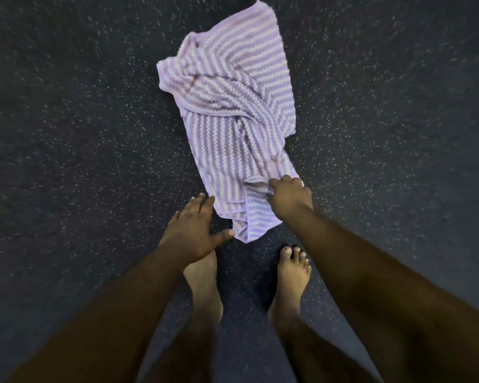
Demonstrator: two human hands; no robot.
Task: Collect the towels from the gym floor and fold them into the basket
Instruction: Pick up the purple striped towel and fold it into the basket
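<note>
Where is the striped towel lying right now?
The striped towel lies crumpled mid-view on the speckled floor, ahead of the bare feet; the right hand grips its near edge.

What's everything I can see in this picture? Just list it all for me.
towel: one, lilac with white stripes, crumpled on the floor ahead of the feet
floor: one, dark with pale speckles, fills the view
feet: two, bare, standing on the floor just short of the towel's near end
left hand: one, fingers spread, beside the towel's near corner, thumb close to its edge
right hand: one, pinches the towel's near edge
</note>
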